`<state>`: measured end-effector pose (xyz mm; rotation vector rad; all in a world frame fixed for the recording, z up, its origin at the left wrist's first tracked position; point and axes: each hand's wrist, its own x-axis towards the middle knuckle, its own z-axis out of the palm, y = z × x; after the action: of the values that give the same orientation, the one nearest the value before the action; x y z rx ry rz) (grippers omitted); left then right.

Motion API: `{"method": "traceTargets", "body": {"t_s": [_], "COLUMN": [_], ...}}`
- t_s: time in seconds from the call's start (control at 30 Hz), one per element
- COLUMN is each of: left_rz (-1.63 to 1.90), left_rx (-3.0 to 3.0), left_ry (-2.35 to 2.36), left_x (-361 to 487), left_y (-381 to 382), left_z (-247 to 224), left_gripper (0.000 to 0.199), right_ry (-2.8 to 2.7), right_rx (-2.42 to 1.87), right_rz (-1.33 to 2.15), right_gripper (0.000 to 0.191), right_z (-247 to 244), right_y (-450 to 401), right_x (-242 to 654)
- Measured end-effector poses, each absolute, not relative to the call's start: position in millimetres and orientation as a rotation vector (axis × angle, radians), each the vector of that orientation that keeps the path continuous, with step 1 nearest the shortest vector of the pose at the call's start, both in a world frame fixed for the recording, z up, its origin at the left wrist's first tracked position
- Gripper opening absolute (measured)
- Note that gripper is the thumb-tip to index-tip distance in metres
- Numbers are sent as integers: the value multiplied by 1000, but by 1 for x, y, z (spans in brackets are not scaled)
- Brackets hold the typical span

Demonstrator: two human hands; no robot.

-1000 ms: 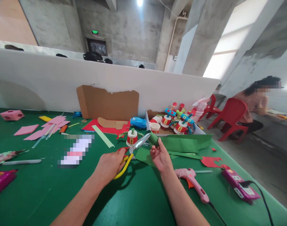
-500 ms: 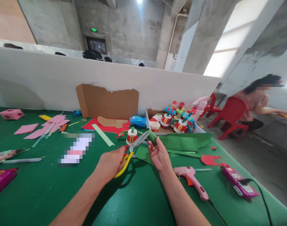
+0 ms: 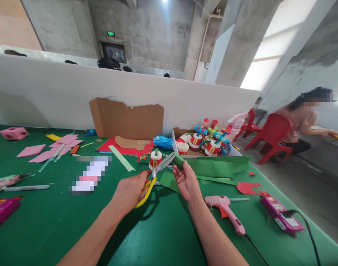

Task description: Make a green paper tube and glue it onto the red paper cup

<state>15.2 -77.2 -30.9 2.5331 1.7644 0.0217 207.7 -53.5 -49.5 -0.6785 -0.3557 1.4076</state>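
My left hand (image 3: pixel 130 192) is closed around the yellow and red handles of a pair of scissors (image 3: pixel 149 192). The blades point up and to the right, their tips at a small rolled piece of green paper (image 3: pixel 179 160). My right hand (image 3: pixel 188 181) pinches that piece between thumb and fingers, palm turned up. Whether the blades touch the paper or cut into it, I cannot tell. Just behind the scissors stands a red and white paper cup figure (image 3: pixel 155 160) with folded green paper strips for arms.
A box (image 3: pixel 173 142) of finished cup figures (image 3: pixel 213 146) stands at the back right, with green paper sheets (image 3: pixel 213 168) before it. A pink glue gun (image 3: pixel 227 212) and a purple box (image 3: pixel 281 214) lie at right. Pink paper (image 3: pixel 51 153) is on the left. A person (image 3: pixel 302 118) sits beyond the table.
The green piece in my right hand has tilted slightly and its fingers have shifted a little. The scissors have barely moved, still pointing at the paper.
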Motion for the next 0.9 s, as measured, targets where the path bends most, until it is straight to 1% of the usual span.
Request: {"method": "traceTargets", "body": {"t_s": [0.33,0.67,0.9], "left_rz": [39,14,30], "left_rx": [2531,2533,2562], "left_ry": [1760,1771,1755], "left_x": [15,13,14], "left_y": [-78,-77,-77], "left_z": [-30,-31,-31], "left_gripper": [26,25,29], "right_ry": [-364,-328,-339], "right_rx": [-682,-688,-678], "right_rz": [1407,1405,1402], "right_gripper": [20,22,20], "right_z": [-49,-48,-49], "right_y": [-53,-53,-53], "right_x": [208,207,208]}}
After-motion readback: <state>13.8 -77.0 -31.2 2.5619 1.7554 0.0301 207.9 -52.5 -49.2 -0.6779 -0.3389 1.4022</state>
